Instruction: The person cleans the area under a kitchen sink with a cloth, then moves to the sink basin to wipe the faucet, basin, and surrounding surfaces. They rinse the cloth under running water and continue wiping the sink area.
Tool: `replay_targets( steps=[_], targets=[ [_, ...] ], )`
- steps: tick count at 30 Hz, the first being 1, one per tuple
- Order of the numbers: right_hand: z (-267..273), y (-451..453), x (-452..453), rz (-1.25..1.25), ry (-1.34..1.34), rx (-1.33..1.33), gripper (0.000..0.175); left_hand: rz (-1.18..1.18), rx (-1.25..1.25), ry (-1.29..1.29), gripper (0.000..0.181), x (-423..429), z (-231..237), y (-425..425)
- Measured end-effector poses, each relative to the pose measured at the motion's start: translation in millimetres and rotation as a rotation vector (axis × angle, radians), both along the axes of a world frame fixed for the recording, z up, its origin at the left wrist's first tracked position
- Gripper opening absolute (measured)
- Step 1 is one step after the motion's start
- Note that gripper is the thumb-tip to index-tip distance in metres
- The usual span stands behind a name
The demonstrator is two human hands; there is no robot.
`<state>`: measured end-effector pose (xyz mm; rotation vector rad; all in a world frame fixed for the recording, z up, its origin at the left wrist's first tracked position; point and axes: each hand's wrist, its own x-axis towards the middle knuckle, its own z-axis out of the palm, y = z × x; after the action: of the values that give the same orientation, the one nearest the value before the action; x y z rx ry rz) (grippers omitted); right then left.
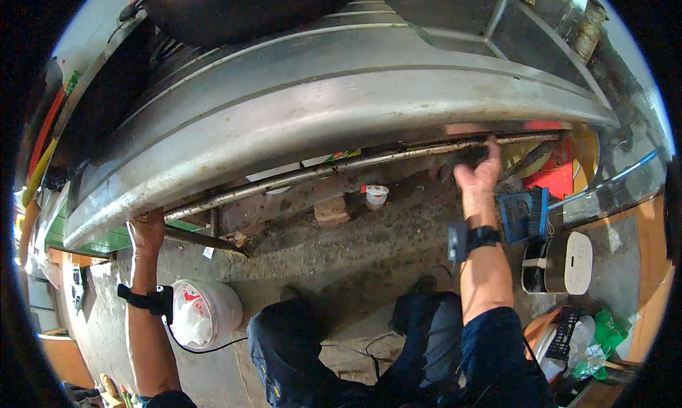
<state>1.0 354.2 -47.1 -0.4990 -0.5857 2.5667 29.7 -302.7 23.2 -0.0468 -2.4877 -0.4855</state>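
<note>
A stainless steel counter point(319, 96) with a rounded front edge spans the upper view, sloping down to the left. My left hand point(147, 229) reaches up against the underside of that edge at its left end; its fingers are hidden there. Just right of it begins a stained metal pipe rail point(373, 159), which runs beneath the counter. My right hand point(482, 168), blurred, is raised at the right part of the rail. Its thumb and one finger are spread, the finger overlapping the pipe, and nothing shows clearly between them. Both wrists wear black straps with small devices.
A white bucket point(226, 312) with plastic bags stands by my left knee. On the floor under the counter are a brick point(331, 211) and a small white tub point(376, 196). To the right are a blue dustpan point(517, 216), a white-topped bin point(578, 263) and a remote control point(563, 333).
</note>
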Motion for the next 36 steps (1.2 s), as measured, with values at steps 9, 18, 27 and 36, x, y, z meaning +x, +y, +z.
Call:
replay_targets(
  steps=[9, 18, 27, 36],
  targets=[
    [0.8, 43.6, -4.4, -0.111, -0.030, 0.084, 0.038, 0.060, -0.156, -0.041, 0.020, -1.9, -2.8, -7.7],
    [-8.0, -11.6, -3.0, -0.044, 0.005, 0.012, 0.038, 0.033, -0.036, -0.099, 0.018, -1.2, -2.7, -0.8],
    [-17.5, -36.0, 0.9, 0.113, 0.154, 0.013, 0.047, 0.021, 0.088, -0.059, 0.020, 5.5, 7.9, 29.9],
    [-44.9, -15.1, -4.5, 0.257, 0.246, -0.053, 0.040, 0.007, 0.170, -0.080, 0.031, 13.9, 25.0, 52.7]
  ],
)
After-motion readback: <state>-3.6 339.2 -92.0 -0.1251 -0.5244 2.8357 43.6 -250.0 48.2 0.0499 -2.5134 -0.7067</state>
